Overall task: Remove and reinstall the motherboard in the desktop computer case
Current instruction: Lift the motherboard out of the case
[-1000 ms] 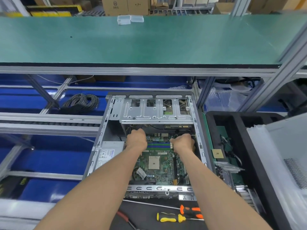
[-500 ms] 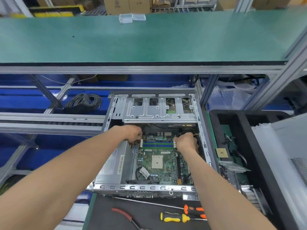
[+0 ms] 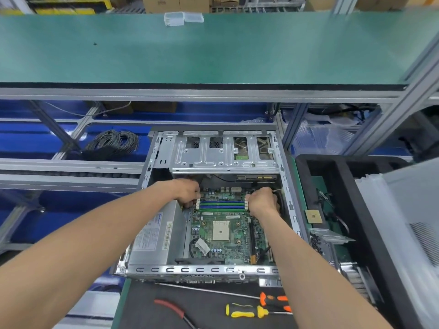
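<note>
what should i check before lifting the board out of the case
1. Both hands on the board: left hand and right hand sit at its far corners, either side of the memory slots. Ok.
2. Grip on the motherboard edge: fingers curl down out of sight. Cannot tell.
3. Screws out: too small to see. Cannot tell.
4. Cables off: a black cable lies looped on the near left of the board. Not ok.
5. Lift path: the drive cage overhangs the far end of the case. Not ok.
6. Screwdrivers lie outside the case. Ok.
</note>
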The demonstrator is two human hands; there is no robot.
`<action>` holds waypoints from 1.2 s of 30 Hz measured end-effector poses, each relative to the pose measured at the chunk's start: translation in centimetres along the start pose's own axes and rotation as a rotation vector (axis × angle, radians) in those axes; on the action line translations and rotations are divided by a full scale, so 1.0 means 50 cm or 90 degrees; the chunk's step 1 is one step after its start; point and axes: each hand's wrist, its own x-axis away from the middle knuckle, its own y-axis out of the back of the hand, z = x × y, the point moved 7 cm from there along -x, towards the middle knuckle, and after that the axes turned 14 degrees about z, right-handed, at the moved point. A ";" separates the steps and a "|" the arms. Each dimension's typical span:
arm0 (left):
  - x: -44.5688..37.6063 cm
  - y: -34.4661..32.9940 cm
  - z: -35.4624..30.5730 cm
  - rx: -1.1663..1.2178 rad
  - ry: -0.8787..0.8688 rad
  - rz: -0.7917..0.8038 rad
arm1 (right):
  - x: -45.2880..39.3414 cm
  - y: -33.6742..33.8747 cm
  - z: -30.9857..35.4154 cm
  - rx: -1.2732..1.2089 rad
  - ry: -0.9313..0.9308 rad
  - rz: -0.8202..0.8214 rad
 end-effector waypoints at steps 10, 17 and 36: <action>0.002 0.000 -0.001 0.017 0.021 -0.005 | 0.017 0.009 0.010 0.075 0.006 -0.072; 0.013 -0.001 -0.006 0.010 0.019 0.009 | 0.024 0.009 0.014 0.063 0.020 -0.048; 0.004 0.008 -0.019 -0.120 0.030 0.027 | 0.034 0.009 0.014 0.086 0.018 -0.049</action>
